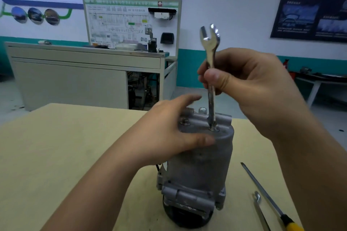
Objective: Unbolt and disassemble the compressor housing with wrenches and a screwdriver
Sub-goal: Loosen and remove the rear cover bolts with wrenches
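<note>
A grey metal compressor housing (201,163) stands upright on the wooden table (56,155). My left hand (169,129) rests against its upper left side, thumb across the front, fingers straight over the top. My right hand (251,88) pinches the shaft of a silver wrench (210,58), which stands nearly upright. The wrench's lower end sits on a bolt (214,128) in the housing's top face; its open jaw points up. A second bolt (185,122) shows on the top at left.
On the table at right lie a long screwdriver (266,195) with a yellow-black handle and a second wrench (260,210). A grey workbench (75,73) with a training board stands behind the table. A low bench stands at the far right.
</note>
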